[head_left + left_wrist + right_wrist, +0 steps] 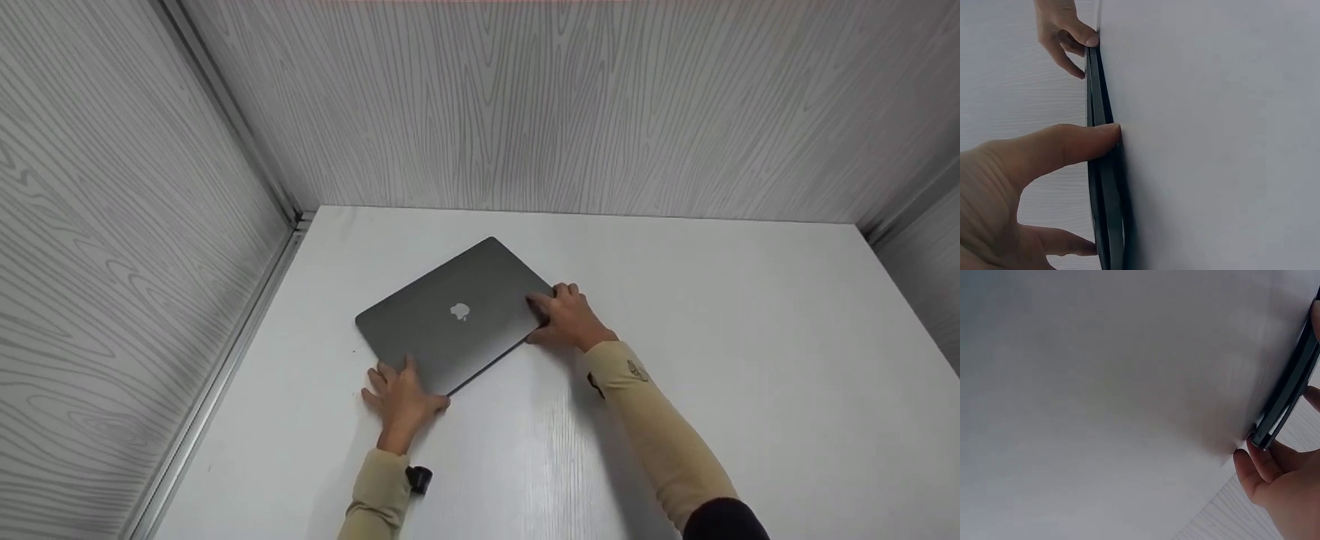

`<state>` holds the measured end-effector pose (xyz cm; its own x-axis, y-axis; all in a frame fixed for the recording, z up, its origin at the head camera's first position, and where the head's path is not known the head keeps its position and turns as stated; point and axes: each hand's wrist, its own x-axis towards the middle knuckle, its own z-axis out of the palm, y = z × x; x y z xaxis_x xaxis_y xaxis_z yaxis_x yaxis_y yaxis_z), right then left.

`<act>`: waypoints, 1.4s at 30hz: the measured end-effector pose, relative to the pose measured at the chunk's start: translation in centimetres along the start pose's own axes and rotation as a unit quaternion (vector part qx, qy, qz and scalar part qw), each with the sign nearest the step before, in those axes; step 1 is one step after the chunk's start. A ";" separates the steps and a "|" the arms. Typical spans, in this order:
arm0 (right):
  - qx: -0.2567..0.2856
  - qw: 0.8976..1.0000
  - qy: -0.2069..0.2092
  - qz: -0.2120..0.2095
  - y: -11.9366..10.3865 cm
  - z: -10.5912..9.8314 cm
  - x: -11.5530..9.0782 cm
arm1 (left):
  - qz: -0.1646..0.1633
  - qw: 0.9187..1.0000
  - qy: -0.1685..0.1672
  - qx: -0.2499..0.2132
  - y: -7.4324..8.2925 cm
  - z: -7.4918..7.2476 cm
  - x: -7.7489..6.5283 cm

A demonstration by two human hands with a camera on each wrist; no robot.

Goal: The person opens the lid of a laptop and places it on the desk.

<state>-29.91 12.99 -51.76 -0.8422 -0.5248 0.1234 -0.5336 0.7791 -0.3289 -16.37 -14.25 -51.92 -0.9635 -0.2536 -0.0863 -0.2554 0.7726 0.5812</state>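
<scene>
A dark grey laptop (472, 334) with its lid closed and a pale apple logo lies at an angle over the white table. My left hand (405, 403) grips its near left corner, thumb against the front edge and index finger on the lid. At the right corner my right hand (573, 321) holds it, with thumb on the front edge, index finger on the lid and other fingers at the side. In the left wrist view the left thumb (1072, 143) crosses the laptop's thin edge (1098, 95). Whether the underside touches the table fully cannot be told.
The white table (720, 322) extends on both sides of the laptop. Wood-grain panels stand behind (525, 112) and at left (90, 262), with a metal strip (217, 375) along the left side. A black device (418, 480) sits at the left wrist.
</scene>
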 end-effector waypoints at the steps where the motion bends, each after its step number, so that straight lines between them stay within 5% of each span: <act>1: -0.003 1.000 0.003 0.002 0.0 -0.1 -0.1 | 0.002 1.000 0.001 -0.004 0.0 0.0 0.1; 16: 0.009 0.997 -0.013 0.080 -0.5 -0.5 -1.7 | 0.027 0.999 -0.010 -0.038 0.6 0.6 1.0; 31: 0.021 0.994 -0.002 0.107 -0.8 -0.2 -2.8 | 0.041 0.999 -0.022 -0.016 0.6 0.8 2.0; 42: 0.035 0.986 -0.029 0.158 -1.0 -1.3 -3.6 | 0.085 0.996 -0.039 -0.014 1.1 0.6 2.8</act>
<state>-26.45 14.56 -50.71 -0.9586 -0.2804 -0.0490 -0.2372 0.8821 -0.4070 -19.35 -13.77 -52.05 -0.9961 -0.0746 -0.0467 -0.0876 0.7833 0.6155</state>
